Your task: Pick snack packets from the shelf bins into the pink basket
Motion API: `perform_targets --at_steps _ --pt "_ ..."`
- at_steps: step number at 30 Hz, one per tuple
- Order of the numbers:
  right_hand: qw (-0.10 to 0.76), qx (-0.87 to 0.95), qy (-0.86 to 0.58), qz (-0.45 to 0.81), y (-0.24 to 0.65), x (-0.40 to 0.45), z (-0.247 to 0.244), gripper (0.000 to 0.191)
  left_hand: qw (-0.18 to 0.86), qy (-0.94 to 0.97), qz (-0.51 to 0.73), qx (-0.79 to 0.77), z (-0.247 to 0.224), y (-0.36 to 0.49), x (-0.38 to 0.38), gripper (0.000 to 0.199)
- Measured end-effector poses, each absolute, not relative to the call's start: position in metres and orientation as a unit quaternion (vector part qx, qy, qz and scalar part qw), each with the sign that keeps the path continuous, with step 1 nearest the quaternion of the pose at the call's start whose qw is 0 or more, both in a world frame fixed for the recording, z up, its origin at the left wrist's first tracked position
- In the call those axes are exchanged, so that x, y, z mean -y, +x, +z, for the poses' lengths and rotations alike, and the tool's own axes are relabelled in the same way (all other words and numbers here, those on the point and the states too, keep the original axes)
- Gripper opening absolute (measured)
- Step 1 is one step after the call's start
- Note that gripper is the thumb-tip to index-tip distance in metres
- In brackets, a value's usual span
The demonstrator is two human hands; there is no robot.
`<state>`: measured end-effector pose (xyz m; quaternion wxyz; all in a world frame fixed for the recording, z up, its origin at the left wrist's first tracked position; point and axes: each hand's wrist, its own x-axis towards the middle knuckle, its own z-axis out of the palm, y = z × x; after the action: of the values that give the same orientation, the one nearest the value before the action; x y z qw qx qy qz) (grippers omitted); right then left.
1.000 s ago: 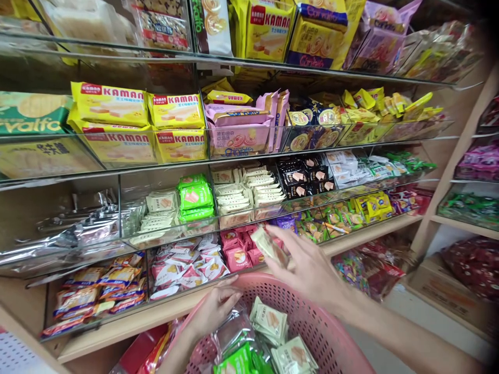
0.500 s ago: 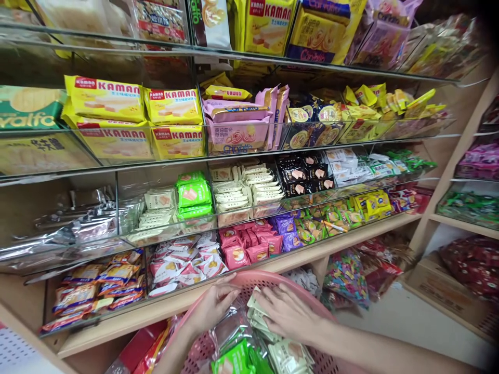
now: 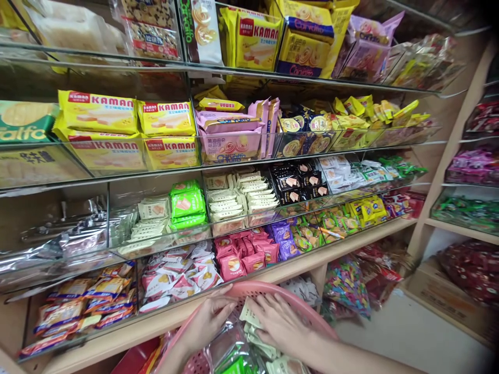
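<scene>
Shop shelves (image 3: pixel 218 166), KAMAN packs (image 3: pixel 97 111); both hands' fingers spread flat on pale packets (image 3: pixel 251 324), pink basket (image 3: pixel 249 288).

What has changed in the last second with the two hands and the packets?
The right hand, which held a pale packet up near the shelf, came down into the pink basket and now lies on the pale packets. The left hand stayed on the basket rim.

2 hands in view: left hand (image 3: pixel 206 324), right hand (image 3: pixel 280 324). 1 pink basket (image 3: pixel 280 296). 4 shelf tiers of snack packs; packs too many to count.
</scene>
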<state>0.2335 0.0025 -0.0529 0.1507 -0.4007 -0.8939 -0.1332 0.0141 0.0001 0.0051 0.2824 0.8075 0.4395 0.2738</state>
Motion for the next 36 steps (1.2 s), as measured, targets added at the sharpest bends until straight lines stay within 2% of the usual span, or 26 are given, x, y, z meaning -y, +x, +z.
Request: perform_targets --at_steps 9,18,22,28,32,36 --pt "0.183 0.891 -0.406 -0.089 0.234 -0.001 -0.044 0.064 0.283 0.804 0.269 -0.448 0.005 0.014 0.002 0.042" --pt "0.265 0.879 -0.393 -0.043 0.239 0.011 0.002 0.044 0.29 0.79 0.271 -0.468 -0.002 0.013 -0.001 0.044" --pt "0.316 0.874 -0.362 -0.078 0.249 0.006 0.039 0.036 0.291 0.785 0.275 -0.473 -0.001 0.013 0.0 0.044" --pt "0.405 0.828 -0.328 -0.204 0.282 -0.037 0.127 0.03 0.297 0.793 0.269 -0.459 0.0 0.013 0.0 0.045" --pt "0.4 0.806 -0.342 -0.271 0.299 -0.072 0.177 0.03 0.29 0.795 0.264 -0.463 0.0 0.013 -0.001 0.046" --pt "0.336 0.822 -0.343 -0.307 0.3 -0.093 0.198 0.03 0.282 0.8 0.266 -0.458 0.001 0.014 0.0 0.045"
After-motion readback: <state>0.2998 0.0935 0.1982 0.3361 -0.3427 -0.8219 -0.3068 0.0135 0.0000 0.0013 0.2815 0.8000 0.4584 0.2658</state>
